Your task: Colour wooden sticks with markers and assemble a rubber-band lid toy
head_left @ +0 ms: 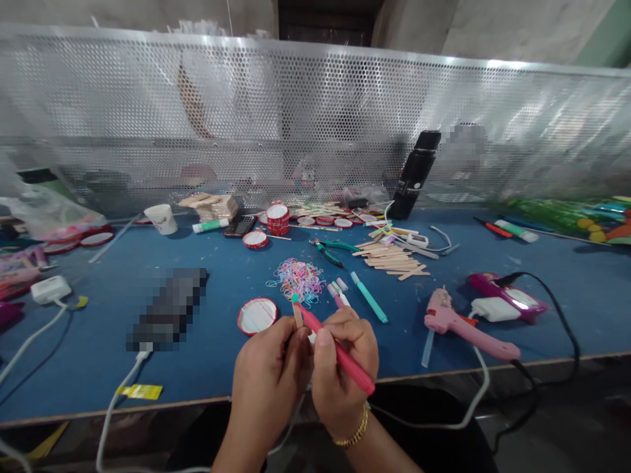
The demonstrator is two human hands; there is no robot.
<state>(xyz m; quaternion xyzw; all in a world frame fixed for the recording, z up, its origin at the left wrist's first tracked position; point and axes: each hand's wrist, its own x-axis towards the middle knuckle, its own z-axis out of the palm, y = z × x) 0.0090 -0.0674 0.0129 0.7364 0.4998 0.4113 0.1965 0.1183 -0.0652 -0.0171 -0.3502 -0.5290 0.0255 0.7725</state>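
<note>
From my head, I saw my left hand (266, 368) closed in a pinch on a stick (298, 316), its green end pointing up and away from me, just past the table's front edge. My right hand (350, 348) gripped a pink marker (342, 355), its tip close beside the stick; whether they touched, I couldn't tell.

Too hard a press could have twisted the stick in my pinch and sent the tip across my left fingers. Pink straying into the green could have muddied both. A slack pinch could have dropped the stick onto the disc (257, 316) or the bands (299, 281). A snag on the black cord (531, 378), hanging over the edge, might have dragged the glue gun (468, 328) with it.

The table (211, 371) was blue and scuffed, with a teal pen (369, 297), pliers (328, 253) and loose sticks (394, 259) ahead of me. A mesh panel (315, 118) ran along the back, a black bottle (417, 174) before it; beyond stood a grey wall (532, 33) and a dark opening (330, 23).
</note>
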